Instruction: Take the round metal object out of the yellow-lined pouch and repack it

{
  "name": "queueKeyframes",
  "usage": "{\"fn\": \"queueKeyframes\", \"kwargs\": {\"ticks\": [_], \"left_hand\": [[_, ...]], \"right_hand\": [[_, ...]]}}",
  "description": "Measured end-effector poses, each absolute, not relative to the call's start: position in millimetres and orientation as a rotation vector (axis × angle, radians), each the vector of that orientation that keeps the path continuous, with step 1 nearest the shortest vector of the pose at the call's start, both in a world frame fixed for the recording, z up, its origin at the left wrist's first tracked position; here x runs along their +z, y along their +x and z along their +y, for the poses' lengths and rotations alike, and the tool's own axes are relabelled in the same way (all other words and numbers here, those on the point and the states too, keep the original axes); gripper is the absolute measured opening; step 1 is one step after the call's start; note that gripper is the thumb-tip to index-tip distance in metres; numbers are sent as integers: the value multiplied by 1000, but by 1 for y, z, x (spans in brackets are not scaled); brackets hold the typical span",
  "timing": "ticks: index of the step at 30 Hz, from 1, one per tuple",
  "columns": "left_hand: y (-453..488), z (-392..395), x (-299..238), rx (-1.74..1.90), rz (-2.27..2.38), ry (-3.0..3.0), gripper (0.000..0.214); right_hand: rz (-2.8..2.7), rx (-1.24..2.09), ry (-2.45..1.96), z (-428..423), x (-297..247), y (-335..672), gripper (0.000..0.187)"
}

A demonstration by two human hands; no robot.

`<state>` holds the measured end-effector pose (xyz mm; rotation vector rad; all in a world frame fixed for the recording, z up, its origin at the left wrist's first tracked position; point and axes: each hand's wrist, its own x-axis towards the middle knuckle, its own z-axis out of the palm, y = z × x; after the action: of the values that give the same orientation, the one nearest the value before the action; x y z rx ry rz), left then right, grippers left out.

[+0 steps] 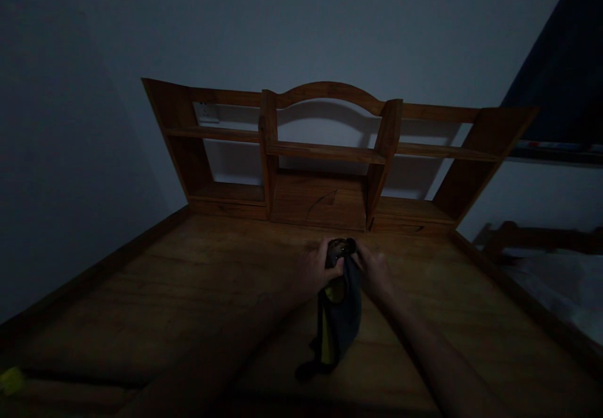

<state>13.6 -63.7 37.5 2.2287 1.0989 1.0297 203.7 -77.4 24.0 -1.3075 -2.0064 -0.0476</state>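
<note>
In the dim head view, both of my hands meet over the middle of the wooden desktop. My left hand (324,266) is closed around a dark, glossy object (336,253) whose kind I cannot make out. Below it hangs a limp dark grey cloth item (349,317) with yellow panels and a dark strap-like end; it may be a bag or pouch. My right hand (372,268) pinches the upper edge of this cloth, right beside the glossy object. The fingertips are partly hidden.
A wooden shelf unit (325,153) with several compartments stands along the desk's back edge, against the wall. A wall socket (207,114) shows behind its left side. Something yellow (12,381) lies at the lower left. Pale bedding (560,283) is at the right.
</note>
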Motion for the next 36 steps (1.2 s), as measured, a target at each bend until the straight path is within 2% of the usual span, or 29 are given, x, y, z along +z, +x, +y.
{"fn": "queueKeyframes", "kwargs": {"ticks": [5, 10, 14, 17, 19, 23, 36], "left_hand": [[13, -64, 39, 1066, 1072, 2166, 41], [11, -58, 35, 1182, 1030, 2047, 36], [10, -51, 32, 1284, 1051, 1979, 36], [10, -50, 30, 1289, 1041, 1997, 38], [10, -50, 30, 1218, 1030, 2086, 44], [11, -52, 30, 1053, 1078, 2295, 58], [8, -59, 31, 1067, 1077, 2333, 62]], "right_hand": [[-2064, -84, -1422, -79, 23, 206, 35], [-1860, 231, -1343, -80, 31, 192, 35], [-1634, 499, -1073, -73, 31, 179, 33], [-1515, 754, -915, -64, 23, 174, 40], [-1497, 804, -914, -61, 17, 175, 44], [-1561, 579, -1047, -65, 13, 179, 38], [-1981, -218, -1532, -76, 18, 199, 31]]}}
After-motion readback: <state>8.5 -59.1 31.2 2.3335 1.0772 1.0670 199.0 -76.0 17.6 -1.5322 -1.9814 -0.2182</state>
